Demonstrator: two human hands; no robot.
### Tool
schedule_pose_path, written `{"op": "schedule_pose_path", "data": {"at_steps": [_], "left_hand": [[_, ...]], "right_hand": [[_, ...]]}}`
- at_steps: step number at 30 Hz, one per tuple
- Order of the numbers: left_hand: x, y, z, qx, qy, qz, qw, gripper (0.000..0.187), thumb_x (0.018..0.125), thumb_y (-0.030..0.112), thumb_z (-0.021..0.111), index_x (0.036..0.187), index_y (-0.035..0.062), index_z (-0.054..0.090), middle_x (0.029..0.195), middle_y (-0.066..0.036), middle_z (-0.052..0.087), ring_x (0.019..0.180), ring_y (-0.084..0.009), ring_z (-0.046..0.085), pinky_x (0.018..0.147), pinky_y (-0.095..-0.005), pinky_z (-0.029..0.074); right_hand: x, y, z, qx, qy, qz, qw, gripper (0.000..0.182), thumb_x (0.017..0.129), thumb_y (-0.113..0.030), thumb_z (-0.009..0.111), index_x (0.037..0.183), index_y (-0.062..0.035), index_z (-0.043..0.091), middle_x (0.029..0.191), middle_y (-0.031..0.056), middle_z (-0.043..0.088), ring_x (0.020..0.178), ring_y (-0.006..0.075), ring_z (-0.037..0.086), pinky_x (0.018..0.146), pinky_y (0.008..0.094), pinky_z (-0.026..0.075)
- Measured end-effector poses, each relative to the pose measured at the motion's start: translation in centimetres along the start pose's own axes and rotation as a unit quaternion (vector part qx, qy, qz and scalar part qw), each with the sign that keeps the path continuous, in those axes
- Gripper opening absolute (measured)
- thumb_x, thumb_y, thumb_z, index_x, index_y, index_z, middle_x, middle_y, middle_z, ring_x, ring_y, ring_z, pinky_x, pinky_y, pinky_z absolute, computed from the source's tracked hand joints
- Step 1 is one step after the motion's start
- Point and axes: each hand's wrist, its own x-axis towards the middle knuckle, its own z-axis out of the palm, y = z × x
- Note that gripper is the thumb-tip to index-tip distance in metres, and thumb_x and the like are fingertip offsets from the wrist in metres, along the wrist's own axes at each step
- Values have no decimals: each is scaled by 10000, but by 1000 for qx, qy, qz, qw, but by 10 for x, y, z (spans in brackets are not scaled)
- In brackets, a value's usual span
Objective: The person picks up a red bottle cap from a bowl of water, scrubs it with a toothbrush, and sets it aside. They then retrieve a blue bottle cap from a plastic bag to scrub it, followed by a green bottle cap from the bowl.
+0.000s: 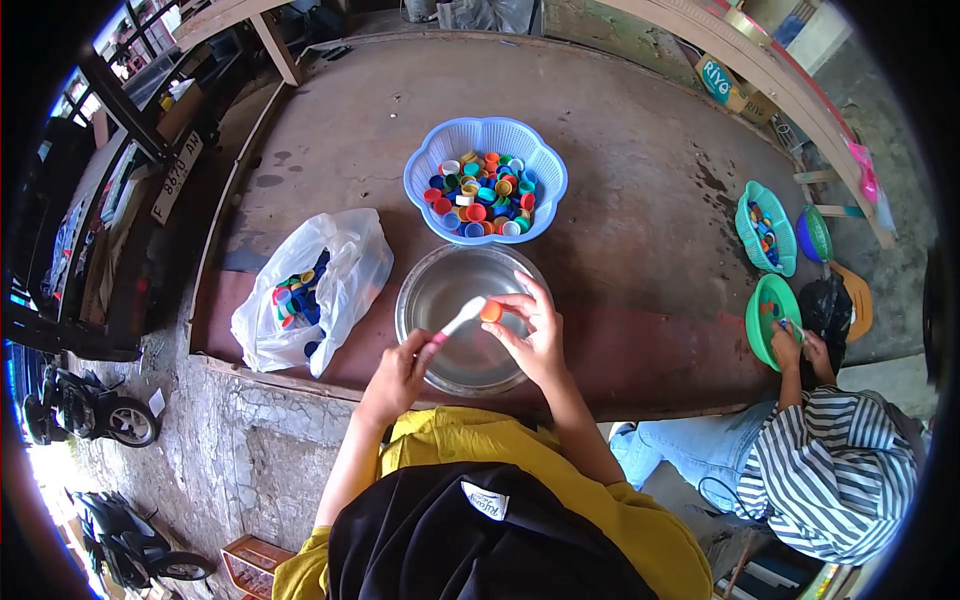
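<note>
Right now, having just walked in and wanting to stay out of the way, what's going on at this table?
A person holds an orange cap in the right hand and a toothbrush in the left hand, over a metal bowl of water. Behind it sits a blue basket of mixed caps; a white plastic bag of caps lies to the left. A co-worker in stripes handles a green basket.

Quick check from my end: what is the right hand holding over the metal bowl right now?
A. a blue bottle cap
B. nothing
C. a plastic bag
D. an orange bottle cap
D. The right hand pinches an orange bottle cap over the metal bowl, while the left hand holds a toothbrush with its head against the cap.
</note>
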Motion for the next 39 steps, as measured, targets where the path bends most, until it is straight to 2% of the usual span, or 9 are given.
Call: {"op": "schedule_pose_path", "data": {"at_steps": [6,10,14,18,20,22,25,28,39], "left_hand": [[-3,-6,6,-82,-72,-7,994,195,939,163,482,968,-26,519,606,-184,496,514,-263,473,533,-336,396],[2,-19,10,-24,34,-24,999,199,944,176,475,957,-18,513,576,-155,446,498,-209,414,516,-330,374],[-1,-21,19,-48,-25,29,998,186,947,163,464,963,-16,511,573,-148,446,490,-205,427,505,-324,371],[0,-23,12,-55,8,-33,998,197,948,182,464,971,-8,510,587,-132,455,511,-209,429,529,-314,383],[-5,-16,17,-78,1,42,996,185,943,170,470,974,-7,513,581,-148,473,497,-231,449,516,-324,385],[-5,-24,20,-41,-17,-19,999,177,954,157,443,943,-10,503,618,-53,458,561,-120,408,534,-282,361],[-5,-28,14,-41,10,-36,998,175,954,156,443,953,-8,505,617,-54,457,562,-120,408,536,-283,364],[-9,-17,21,-55,3,49,997,138,935,120,472,940,-15,501,579,-180,471,492,-289,473,500,-340,375],[-11,-31,29,-52,65,-6,997,150,944,137,452,959,-6,495,594,-189,487,508,-307,498,504,-346,378]], "right_hand": [[-6,10,-2,-17,-10,9,1000,714,700,64,707,1305,3,334,991,160,626,934,207,627,859,320,496],[-7,10,0,-13,1,16,1000,712,706,55,711,1305,-1,330,1003,160,620,937,205,623,862,317,492],[-11,10,0,15,1,42,999,706,716,41,713,1305,-8,326,1005,163,614,938,204,621,860,313,490],[-15,12,2,81,34,102,991,685,727,33,712,1297,-10,335,985,166,617,929,200,622,846,308,493],[-16,14,3,110,26,129,985,673,734,24,712,1294,-10,340,978,163,618,924,197,624,839,304,494],[-17,14,2,126,17,141,982,663,749,32,693,1302,-10,329,991,167,613,942,200,616,850,307,490],[-19,10,1,113,13,135,984,598,789,50,642,1301,-5,338,1026,179,604,992,208,598,882,313,479],[-19,23,2,162,-1,164,973,476,796,40,639,1222,2,431,1027,160,617,942,196,619,852,305,495],[-26,20,7,274,51,234,932,238,882,-45,558,1108,21,524,1049,149,611,996,205,598,902,313,470]]}}
